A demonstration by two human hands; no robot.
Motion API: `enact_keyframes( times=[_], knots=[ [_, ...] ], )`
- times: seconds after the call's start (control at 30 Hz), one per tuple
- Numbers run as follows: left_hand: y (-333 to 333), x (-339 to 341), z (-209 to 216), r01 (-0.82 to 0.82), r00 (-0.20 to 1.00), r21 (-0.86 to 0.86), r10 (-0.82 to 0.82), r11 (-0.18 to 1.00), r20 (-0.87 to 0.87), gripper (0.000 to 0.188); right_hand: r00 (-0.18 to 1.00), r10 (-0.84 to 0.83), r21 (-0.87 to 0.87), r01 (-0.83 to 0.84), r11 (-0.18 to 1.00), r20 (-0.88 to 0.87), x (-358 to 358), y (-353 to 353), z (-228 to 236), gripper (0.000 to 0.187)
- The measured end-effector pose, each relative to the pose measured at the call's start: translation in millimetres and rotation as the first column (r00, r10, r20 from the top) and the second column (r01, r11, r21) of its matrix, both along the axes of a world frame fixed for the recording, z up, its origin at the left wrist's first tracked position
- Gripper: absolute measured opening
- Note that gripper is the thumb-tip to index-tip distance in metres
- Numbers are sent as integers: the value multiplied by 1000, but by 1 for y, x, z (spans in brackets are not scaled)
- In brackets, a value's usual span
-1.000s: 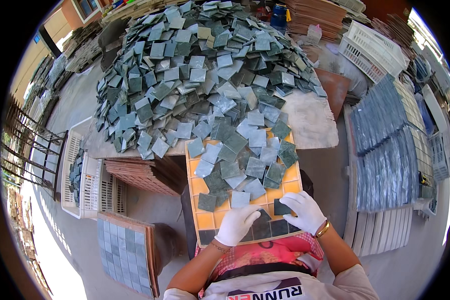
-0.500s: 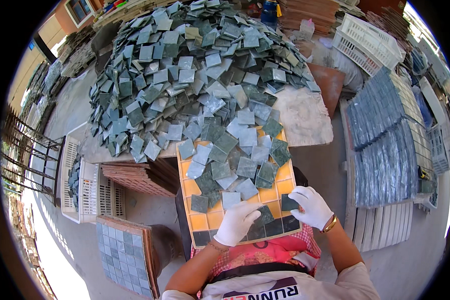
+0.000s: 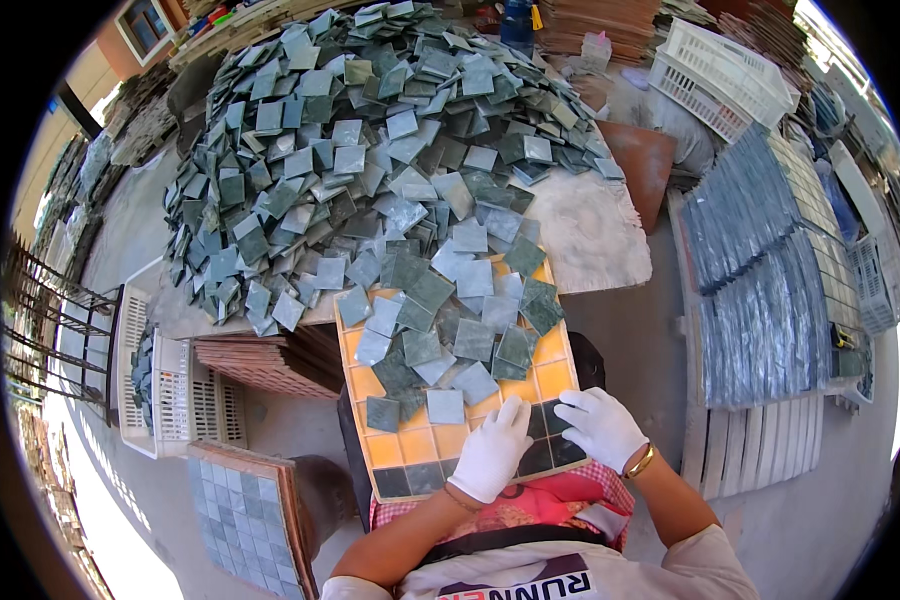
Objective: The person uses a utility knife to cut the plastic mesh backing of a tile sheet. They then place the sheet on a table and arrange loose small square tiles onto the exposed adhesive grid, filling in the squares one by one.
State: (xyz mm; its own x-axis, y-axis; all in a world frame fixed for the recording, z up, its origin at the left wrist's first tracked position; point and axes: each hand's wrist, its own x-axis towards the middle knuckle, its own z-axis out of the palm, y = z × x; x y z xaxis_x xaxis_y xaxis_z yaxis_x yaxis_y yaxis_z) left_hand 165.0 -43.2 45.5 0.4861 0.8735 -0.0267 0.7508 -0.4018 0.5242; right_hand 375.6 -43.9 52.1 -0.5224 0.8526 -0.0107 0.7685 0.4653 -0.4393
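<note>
A yellow grid tray (image 3: 448, 440) slants across my lap. Dark square stone tiles (image 3: 426, 477) sit in its nearest row, and loose green-grey tiles (image 3: 474, 340) cover its upper part. My white-gloved left hand (image 3: 494, 452) lies over the near cells, fingers stretched forward and partly hiding the tiles beneath. At the tray's right side, my gloved right hand (image 3: 604, 430) has its fingertips and thumb at the edge of a dark green tile (image 3: 556, 418), which lies in the second row. Beside it, near my left fingertips, is another dark tile (image 3: 536, 424).
A large heap of tiles (image 3: 370, 150) covers the table (image 3: 595, 235) ahead. White crates (image 3: 180, 385) stand at left, near a stack of tiled panels (image 3: 245, 520). At right are wrapped tile stacks (image 3: 760, 315) and another white crate (image 3: 725, 75).
My right hand has moved left and brought its tile against the neighbouring dark tile in the second row. My left hand has shifted right, its fingers now pointing more forward. The view has turned slightly.
</note>
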Motion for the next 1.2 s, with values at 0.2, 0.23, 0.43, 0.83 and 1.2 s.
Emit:
enact_keyframes(
  times=[0.2, 0.23, 0.43, 0.83, 1.2],
  knots=[
    [-2, -11, -7, 48, 998, 103, -53, 994, 43, 46, 999, 4, -24, -3, 1000, 32, -17, 7, 27, 30],
    [0, -16, -8, 41, 992, 155, -59, 987, 113, 45, 1000, -18, 4, 18, 1000, -2, -26, 10, 29, 31],
    [11, -71, 14, -199, 977, 253, 213, 947, -28, 48, 998, 13, 175, -3, 985, -58, -82, 43, 11, 39],
    [23, -109, 14, -186, 834, -121, 222, 975, 506, 41, 961, 214, 82, -202, 976, -177, -93, 75, 17, 44],
    [-1, -121, 4, -212, 848, -274, 316, 938, 426, 23, 938, 80, -100, -120, 988, -337, -81, 56, -3, 20]
  ],
)
